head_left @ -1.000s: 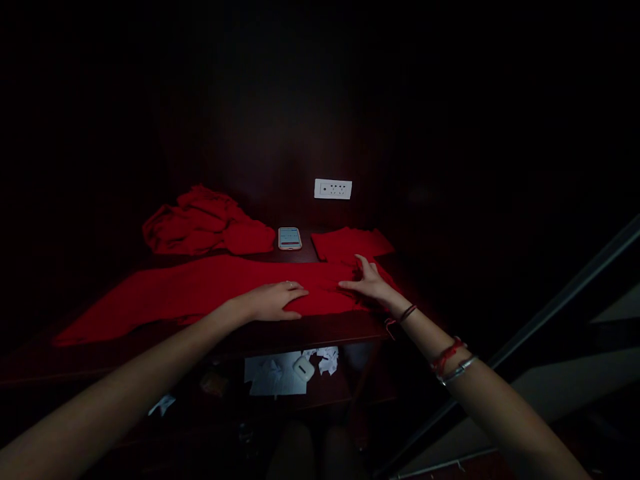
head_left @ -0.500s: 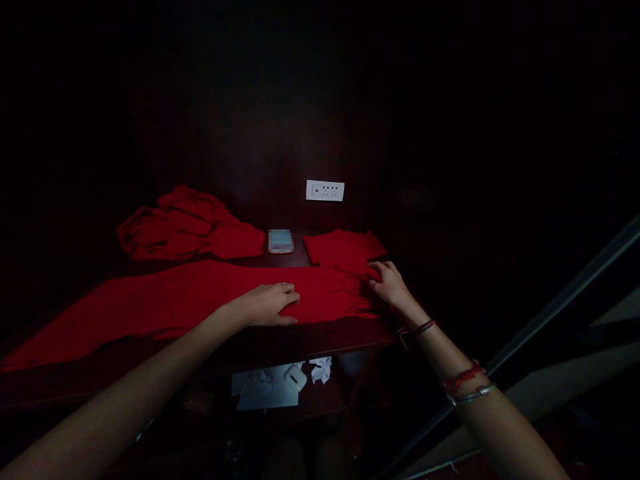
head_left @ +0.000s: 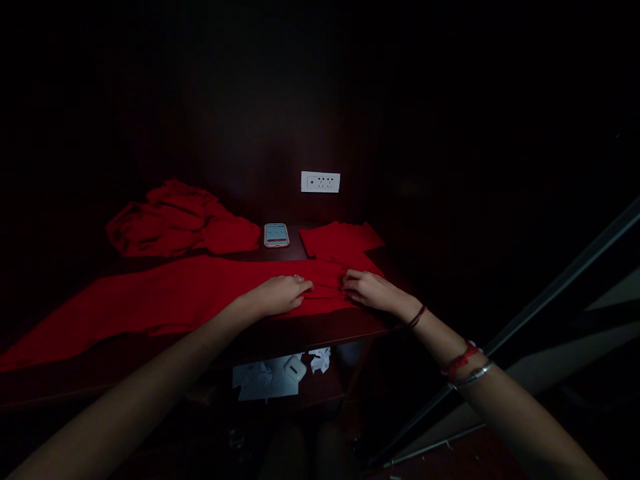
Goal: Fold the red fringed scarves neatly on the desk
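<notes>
A long red cloth (head_left: pixel 165 297) lies spread across a dark wooden table (head_left: pixel 310 330), running from the far left to the right end. My left hand (head_left: pixel 280 293) rests palm down on its right part, fingers together and lying flat. My right hand (head_left: pixel 365 290) sits just to the right, fingers curled onto the bunched right end of the cloth, which has gathered into folds between the two hands. Bracelets circle my right wrist.
A crumpled red pile (head_left: pixel 175 220) lies at the back left, a folded red piece (head_left: pixel 340 240) at the back right, a lit phone (head_left: pixel 277 235) between them. A white wall socket (head_left: pixel 321 181) sits above. Papers and a white earbud case (head_left: pixel 295 367) lie on a lower shelf.
My right hand has drawn the cloth's right end leftward toward my left hand, bunching the fabric. My left hand has stayed nearly in place on the cloth.
</notes>
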